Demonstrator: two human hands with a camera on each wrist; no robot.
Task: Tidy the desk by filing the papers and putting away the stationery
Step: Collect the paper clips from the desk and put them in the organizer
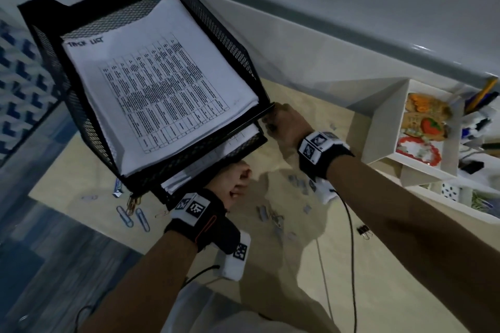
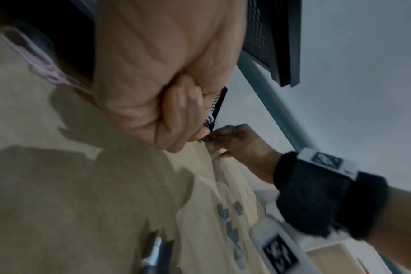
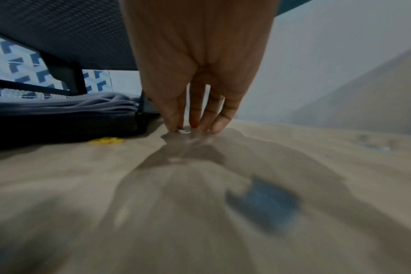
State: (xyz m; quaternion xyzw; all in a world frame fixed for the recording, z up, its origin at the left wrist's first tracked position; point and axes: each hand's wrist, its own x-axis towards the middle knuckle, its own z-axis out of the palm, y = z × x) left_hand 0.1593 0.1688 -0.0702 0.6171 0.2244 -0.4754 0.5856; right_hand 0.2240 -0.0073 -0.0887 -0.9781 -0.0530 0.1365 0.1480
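The black mesh paper tray (image 1: 243,62), papers (image 1: 162,84) filed, sits at ten o'clock; left hand (image 1: 235,184) grips its lower front edge, while right hand (image 1: 286,124), at the corner, pinches a small pale clip (image 3: 184,131) lying off the desk (image 1: 351,265) at its straight fingertips (image 3: 219,126)

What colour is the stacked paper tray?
Black mesh paper tray, clearest in the head view.
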